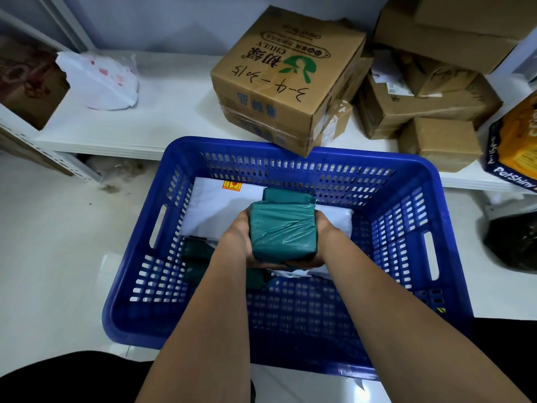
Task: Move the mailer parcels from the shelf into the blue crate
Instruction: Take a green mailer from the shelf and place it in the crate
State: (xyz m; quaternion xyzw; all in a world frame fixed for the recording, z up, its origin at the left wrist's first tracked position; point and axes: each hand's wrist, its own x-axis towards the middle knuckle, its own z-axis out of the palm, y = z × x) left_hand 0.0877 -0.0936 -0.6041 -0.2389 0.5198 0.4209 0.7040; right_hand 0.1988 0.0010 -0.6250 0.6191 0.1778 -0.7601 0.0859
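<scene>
A green mailer parcel (283, 228) sits between both my hands, low inside the blue crate (406, 228). My left hand (242, 237) grips its left side and my right hand (321, 228) grips its right side; fingers curl under it. Below it lie a white mailer (215, 207) with a red and yellow sticker, another green parcel (286, 196) behind, and dark green parcels (197, 257) at the crate's left. On the white shelf (162, 117) a white plastic mailer bag (101, 80) lies at the left.
Cardboard boxes stand on the shelf: a large taped one (287, 80) overhanging the crate's far rim, and several smaller ones (430, 103) at the right. An orange and blue pet-product pack (514, 149) and a black bag (514, 242) are at the far right. The crate stands on a pale floor.
</scene>
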